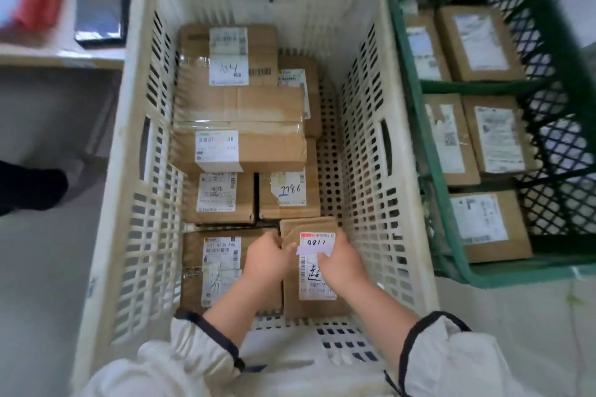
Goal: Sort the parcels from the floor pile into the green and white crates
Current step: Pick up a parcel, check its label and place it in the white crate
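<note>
**Cardboard, plastic, cloth**

The white crate (364, 126) is matt, perforated plastic, a little grubby. Inside it, the parcels (274, 151) are matt brown cardboard, banded with glossy clear tape and faced with white paper labels; so is the nearest parcel (292, 296). Right of the white crate, the green crate (416, 106) is lattice plastic with a slight sheen. Below the white crate, the sleeves (193, 351) are off-white cloth with dark cuffs.

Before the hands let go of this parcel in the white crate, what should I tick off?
1. Left hand and right hand both grip the parcel: ok.
2. Parcel inside the white crate, near right corner: ok.
3. Its label faces up: ok.
4. Parcel settled flat on the crate floor: cannot tell.
5. Green crate in view for the next parcel: ok.
</note>
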The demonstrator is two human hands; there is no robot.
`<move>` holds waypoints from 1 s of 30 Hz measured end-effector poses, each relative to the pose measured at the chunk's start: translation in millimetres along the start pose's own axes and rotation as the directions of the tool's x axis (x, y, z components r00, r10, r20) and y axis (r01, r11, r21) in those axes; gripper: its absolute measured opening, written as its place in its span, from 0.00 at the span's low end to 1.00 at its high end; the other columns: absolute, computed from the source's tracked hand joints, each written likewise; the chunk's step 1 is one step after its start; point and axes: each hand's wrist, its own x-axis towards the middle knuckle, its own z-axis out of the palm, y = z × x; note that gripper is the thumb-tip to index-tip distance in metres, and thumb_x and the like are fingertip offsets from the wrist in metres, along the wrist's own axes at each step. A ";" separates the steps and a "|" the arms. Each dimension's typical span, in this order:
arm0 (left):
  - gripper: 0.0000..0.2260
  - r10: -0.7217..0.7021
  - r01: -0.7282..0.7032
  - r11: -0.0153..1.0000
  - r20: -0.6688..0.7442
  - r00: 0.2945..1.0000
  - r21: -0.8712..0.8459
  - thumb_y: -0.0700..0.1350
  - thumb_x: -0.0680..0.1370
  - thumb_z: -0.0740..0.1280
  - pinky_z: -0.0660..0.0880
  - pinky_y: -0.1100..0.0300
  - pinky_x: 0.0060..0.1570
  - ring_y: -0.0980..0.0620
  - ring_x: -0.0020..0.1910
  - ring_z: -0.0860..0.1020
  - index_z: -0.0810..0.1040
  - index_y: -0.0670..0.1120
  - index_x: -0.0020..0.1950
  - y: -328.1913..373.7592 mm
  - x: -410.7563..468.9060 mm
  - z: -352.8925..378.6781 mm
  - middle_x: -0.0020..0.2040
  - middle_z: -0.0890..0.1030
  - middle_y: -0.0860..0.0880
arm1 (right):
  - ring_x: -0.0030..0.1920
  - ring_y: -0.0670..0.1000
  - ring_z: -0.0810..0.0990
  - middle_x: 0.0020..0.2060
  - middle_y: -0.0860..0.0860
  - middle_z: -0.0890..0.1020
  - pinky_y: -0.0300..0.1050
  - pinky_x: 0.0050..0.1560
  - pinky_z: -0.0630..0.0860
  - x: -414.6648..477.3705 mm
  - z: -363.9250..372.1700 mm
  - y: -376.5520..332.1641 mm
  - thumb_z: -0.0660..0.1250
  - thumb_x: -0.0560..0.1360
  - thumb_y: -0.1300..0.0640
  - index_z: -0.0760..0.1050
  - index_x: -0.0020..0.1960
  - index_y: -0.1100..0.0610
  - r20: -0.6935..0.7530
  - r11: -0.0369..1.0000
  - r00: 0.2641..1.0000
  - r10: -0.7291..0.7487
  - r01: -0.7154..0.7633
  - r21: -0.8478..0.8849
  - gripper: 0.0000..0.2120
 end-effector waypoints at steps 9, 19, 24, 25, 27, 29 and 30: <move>0.29 0.669 -0.555 0.738 -0.305 0.678 0.384 0.59 0.76 0.61 0.55 0.56 0.73 0.54 0.75 0.55 0.57 0.56 0.75 61.2 -126.5 -142.0 0.75 0.60 0.55 | 0.77 0.48 0.42 0.77 0.43 0.44 0.48 0.75 0.45 -100.0 -115.9 -79.4 0.61 0.75 0.38 0.39 0.76 0.45 -0.182 0.713 0.713 -0.678 0.575 -0.402 0.40; 0.35 0.662 -0.185 0.713 -0.562 0.496 0.677 0.67 0.75 0.55 0.50 0.43 0.72 0.46 0.76 0.37 0.38 0.65 0.74 73.7 -252.8 -231.9 0.78 0.40 0.53 | 0.72 0.45 0.29 0.69 0.38 0.29 0.48 0.72 0.36 -201.0 -202.3 -136.3 0.55 0.70 0.28 0.16 0.59 0.34 -0.201 0.420 0.382 -0.902 0.669 -0.613 0.45; 0.36 0.489 -0.038 0.842 -0.733 0.473 0.538 0.71 0.72 0.52 0.52 0.46 0.72 0.48 0.76 0.38 0.28 0.66 0.66 57.9 -306.4 -199.8 0.77 0.37 0.55 | 0.69 0.46 0.27 0.69 0.41 0.26 0.48 0.69 0.34 -227.3 -217.9 -129.6 0.55 0.69 0.27 0.16 0.58 0.34 -0.087 0.283 0.295 -0.952 0.729 -0.623 0.45; 0.36 0.468 -0.018 0.853 -0.749 0.469 0.521 0.71 0.73 0.52 0.51 0.45 0.72 0.48 0.76 0.38 0.28 0.66 0.67 55.7 -316.8 -194.0 0.77 0.37 0.54 | 0.70 0.47 0.27 0.70 0.41 0.26 0.48 0.69 0.34 -231.9 -222.4 -127.7 0.54 0.69 0.27 0.17 0.59 0.34 -0.065 0.251 0.269 -0.961 0.745 -0.618 0.45; 0.36 0.424 -0.004 0.885 -0.801 0.423 0.466 0.71 0.73 0.52 0.50 0.44 0.72 0.49 0.76 0.39 0.34 0.65 0.72 51.4 -339.5 -185.0 0.78 0.40 0.54 | 0.71 0.47 0.28 0.69 0.41 0.26 0.48 0.70 0.35 -241.7 -231.6 -125.4 0.53 0.69 0.27 0.16 0.58 0.34 -0.041 0.185 0.203 -0.978 0.768 -0.613 0.44; 0.35 0.376 0.029 0.909 -0.849 0.371 0.416 0.70 0.73 0.52 0.50 0.44 0.72 0.49 0.76 0.41 0.39 0.65 0.74 42.9 -362.0 -174.2 0.78 0.42 0.54 | 0.72 0.47 0.30 0.70 0.41 0.28 0.47 0.70 0.35 -248.9 -235.9 -122.5 0.53 0.69 0.27 0.18 0.60 0.32 -0.015 0.114 0.131 -0.991 0.793 -0.599 0.43; 0.35 0.347 0.049 0.921 -0.870 0.350 0.387 0.70 0.72 0.52 0.50 0.44 0.72 0.49 0.76 0.42 0.40 0.65 0.74 37.5 -372.0 -166.9 0.78 0.43 0.54 | 0.73 0.47 0.31 0.71 0.40 0.30 0.46 0.71 0.35 -251.7 -234.8 -121.3 0.53 0.69 0.27 0.20 0.63 0.32 0.006 0.082 0.106 -0.994 0.803 -0.590 0.43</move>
